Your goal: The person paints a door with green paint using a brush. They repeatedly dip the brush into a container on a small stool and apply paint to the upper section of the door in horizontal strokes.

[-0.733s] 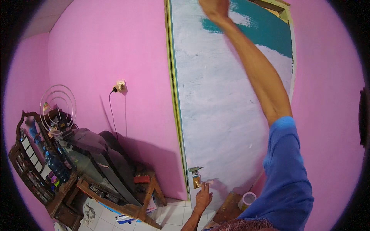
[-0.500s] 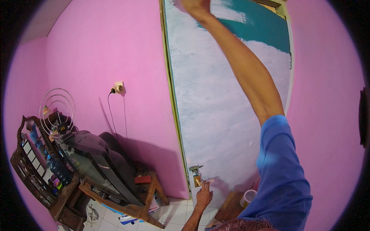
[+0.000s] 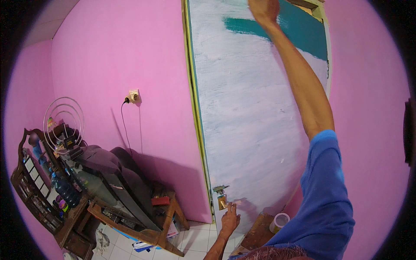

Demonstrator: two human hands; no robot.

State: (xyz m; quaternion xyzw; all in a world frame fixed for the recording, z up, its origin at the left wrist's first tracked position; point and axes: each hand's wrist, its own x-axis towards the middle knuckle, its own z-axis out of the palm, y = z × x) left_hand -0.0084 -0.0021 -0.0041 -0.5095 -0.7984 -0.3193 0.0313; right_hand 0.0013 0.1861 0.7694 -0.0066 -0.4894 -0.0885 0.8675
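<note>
A door (image 3: pixel 251 125) stands before me, teal at the top and brushed over with whitish paint across most of its face. My right hand (image 3: pixel 265 11) is raised against its upper part. The fingers look curled, but the picture's top edge cuts them off along with whatever they hold. A bare teal strip (image 3: pixel 245 27) lies just left of that wrist. Low on the door, my left hand (image 3: pixel 229 220) has its fingers hooked at the door handle (image 3: pixel 222 203), which sits on a brass-coloured plate. The fingers partly cover the lever.
A brown wooden surface (image 3: pixel 260 232) with a whitish plastic tub (image 3: pixel 281 221) stands close at the door's foot. Left are a bulky old television (image 3: pixel 117 182) on a wooden table (image 3: pixel 173 208), a ring antenna (image 3: pixel 65 123) and a dark cabinet (image 3: pixel 34 190). A cord hangs from a wall socket (image 3: pixel 134 96).
My right hand and forearm have swung to the right along the door's top, uncovering the left end of the teal strip. The left hand stays at the handle.
</note>
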